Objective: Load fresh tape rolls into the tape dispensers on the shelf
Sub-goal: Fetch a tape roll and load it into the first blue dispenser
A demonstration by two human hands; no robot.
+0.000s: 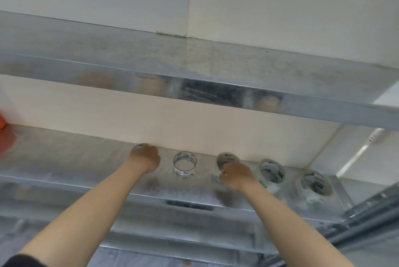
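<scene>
Up on a metal shelf (64, 158) at arm's reach above us, a row of clear tape rolls stands along the back wall. Beyond our left hand, at the frame's edge, something orange (3, 124) is cut off and we cannot name it. Our left hand (145, 158) is curled over the leftmost roll (142, 145), covering all but its far rim; whether the fingers actually grip it we cannot tell. Between our hands a free roll (185, 164) stands untouched. Our right hand (236, 175) is closed narrowly on the near edge of the third roll (227, 158), which appears tilted. Right of that hand two more rolls (272, 170) (315, 183) lean, well apart from it. We judge the rolls light, stiff across the core, with slick sides; pinching through the hole, thumb inside, should hold best. No dispenser is visible anywhere, motion blur softens everything, and the upper shelf (194, 68) shows only smeared reflections.
</scene>
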